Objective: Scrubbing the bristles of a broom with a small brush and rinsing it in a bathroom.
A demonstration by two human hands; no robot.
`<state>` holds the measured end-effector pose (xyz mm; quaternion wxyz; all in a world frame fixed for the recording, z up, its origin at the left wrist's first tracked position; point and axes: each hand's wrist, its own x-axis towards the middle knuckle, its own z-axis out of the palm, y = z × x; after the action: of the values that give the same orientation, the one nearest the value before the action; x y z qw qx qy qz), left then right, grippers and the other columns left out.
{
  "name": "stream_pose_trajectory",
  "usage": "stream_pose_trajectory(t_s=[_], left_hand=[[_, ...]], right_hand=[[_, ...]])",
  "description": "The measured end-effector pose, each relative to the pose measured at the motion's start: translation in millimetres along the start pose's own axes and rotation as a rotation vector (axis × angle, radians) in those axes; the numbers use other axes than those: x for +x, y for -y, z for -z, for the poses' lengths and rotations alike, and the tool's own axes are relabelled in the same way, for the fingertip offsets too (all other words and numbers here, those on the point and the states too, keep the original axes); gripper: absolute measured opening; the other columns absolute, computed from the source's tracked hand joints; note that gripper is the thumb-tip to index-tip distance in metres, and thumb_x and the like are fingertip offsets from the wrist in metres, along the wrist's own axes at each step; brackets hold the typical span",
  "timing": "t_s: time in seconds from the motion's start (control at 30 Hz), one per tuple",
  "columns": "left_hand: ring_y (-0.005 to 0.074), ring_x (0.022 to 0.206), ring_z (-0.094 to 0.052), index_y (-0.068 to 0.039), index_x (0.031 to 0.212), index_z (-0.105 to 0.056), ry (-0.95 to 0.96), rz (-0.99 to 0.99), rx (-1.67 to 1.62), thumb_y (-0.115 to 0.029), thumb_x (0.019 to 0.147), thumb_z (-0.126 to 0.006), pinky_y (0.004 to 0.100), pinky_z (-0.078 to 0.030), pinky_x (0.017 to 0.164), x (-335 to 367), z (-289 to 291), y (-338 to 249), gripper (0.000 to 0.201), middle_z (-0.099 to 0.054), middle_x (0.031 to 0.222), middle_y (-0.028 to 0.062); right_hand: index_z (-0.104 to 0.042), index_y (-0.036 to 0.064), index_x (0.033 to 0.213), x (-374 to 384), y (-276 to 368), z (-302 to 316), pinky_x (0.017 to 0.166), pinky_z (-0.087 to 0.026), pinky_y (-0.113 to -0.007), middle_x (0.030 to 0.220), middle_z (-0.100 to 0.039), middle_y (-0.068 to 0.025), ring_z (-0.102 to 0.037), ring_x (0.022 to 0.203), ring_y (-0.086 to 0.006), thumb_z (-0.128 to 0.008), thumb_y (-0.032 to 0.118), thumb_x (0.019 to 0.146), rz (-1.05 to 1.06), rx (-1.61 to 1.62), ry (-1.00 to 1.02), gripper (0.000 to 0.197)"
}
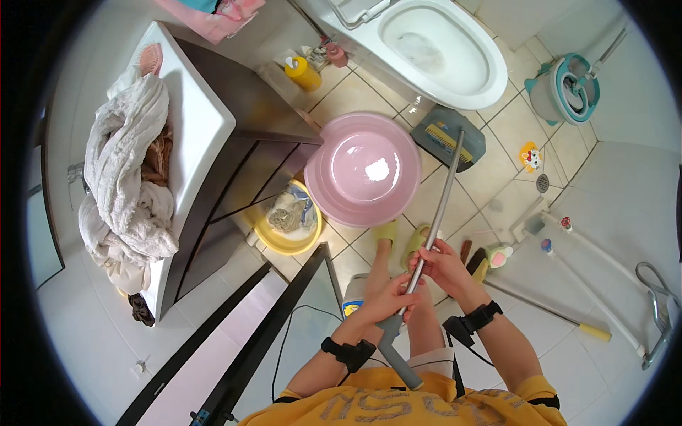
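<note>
A long-handled dustpan (435, 145) lies in front of me, its grey pan with a yellow comb resting on the tiles just before the toilet. Its silver pole (440, 209) slants back toward my body and ends in a grey plastic grip (392, 351) near my waist. My left hand (387, 298) is closed round the pole's lower part, just above that grip. Slightly farther along, my right hand (447, 268) has its fingers round the same pole. Both wrists wear black straps. Beside the pan stands a large pink basin (323, 177).
A yellow basin (275, 248) with wet cloths sits by the dark vanity (241, 135). White towels (128, 142) fill the sink. The toilet (490, 78) is ahead, a mop bucket (543, 99) far right. Brushes (479, 261), a yellow-ended pole (593, 331) and wall pipes (597, 291) lie right.
</note>
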<state>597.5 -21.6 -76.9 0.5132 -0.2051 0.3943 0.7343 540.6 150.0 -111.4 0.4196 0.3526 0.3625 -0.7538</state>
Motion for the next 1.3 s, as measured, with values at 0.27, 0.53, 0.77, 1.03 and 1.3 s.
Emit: stream_pose_trajectory(t_s=[0.27, 0.53, 0.77, 1.03, 1.3], left_hand=[[0.0077, 0.05, -0.051, -0.002, 0.128, -0.05, -0.217, -0.033, 0.033, -0.006, 0.089, -0.059, 0.0221, -0.041, 0.048, -28, 14, 14, 0.04, -0.056, 0.069, 0.0011], [0.0096, 0.049, -0.052, -0.002, 0.126, -0.051, -0.472, -0.188, 0.016, -0.003, 0.088, -0.059, 0.0229, -0.041, 0.048, -46, 40, -3, 0.039, -0.056, 0.063, 0.0021], [0.0073, 0.049, -0.048, -0.003, 0.114, -0.055, -0.564, -0.457, -0.22, -0.011, 0.09, -0.057, 0.0219, -0.042, 0.046, -12, 80, -69, 0.025, -0.049, 0.063, -0.0018], [0.0036, 0.058, -0.048, -0.007, 0.109, -0.057, -0.452, -0.584, -0.412, -0.021, 0.09, -0.061, 0.0206, -0.043, 0.054, 32, 106, -153, 0.024, -0.047, 0.068, -0.0034], [0.0145, 0.062, -0.056, 0.009, 0.124, -0.029, -0.105, -0.67, -0.92, -0.004, 0.093, -0.048, 0.0247, -0.055, 0.059, 72, 107, -276, 0.038, -0.052, 0.071, 0.005]], right_hand=[[-0.046, 0.006, 0.1, 29, -30, -14, 0.068, -0.052, -0.036, 0.085, -0.059, -0.0079, -0.064, 0.077, -0.0229, -0.059, 0.015, 0.091, -0.088, -0.053, 0.027, 0.019], [-0.046, 0.0072, 0.103, 81, -28, -74, 0.066, -0.051, -0.031, 0.09, -0.059, -0.0072, -0.064, 0.079, -0.019, -0.059, 0.014, 0.091, -0.073, -0.14, 0.248, 0.019], [-0.049, 0.0026, 0.115, 147, 26, -132, 0.075, -0.049, -0.03, 0.1, -0.061, -0.0084, -0.061, 0.088, -0.0166, -0.061, 0.014, 0.09, 0.06, -0.512, 0.344, 0.03], [-0.047, 0.0026, 0.126, 126, 59, -67, 0.091, -0.045, -0.034, 0.116, -0.059, -0.0076, -0.059, 0.102, -0.0187, -0.061, 0.019, 0.089, 0.068, -0.308, 0.231, 0.043], [-0.048, 0.0018, 0.124, 69, 27, 26, 0.082, -0.049, -0.029, 0.113, -0.061, -0.0101, -0.063, 0.096, -0.0191, -0.053, 0.013, 0.09, 0.012, -0.207, -0.086, 0.036]])
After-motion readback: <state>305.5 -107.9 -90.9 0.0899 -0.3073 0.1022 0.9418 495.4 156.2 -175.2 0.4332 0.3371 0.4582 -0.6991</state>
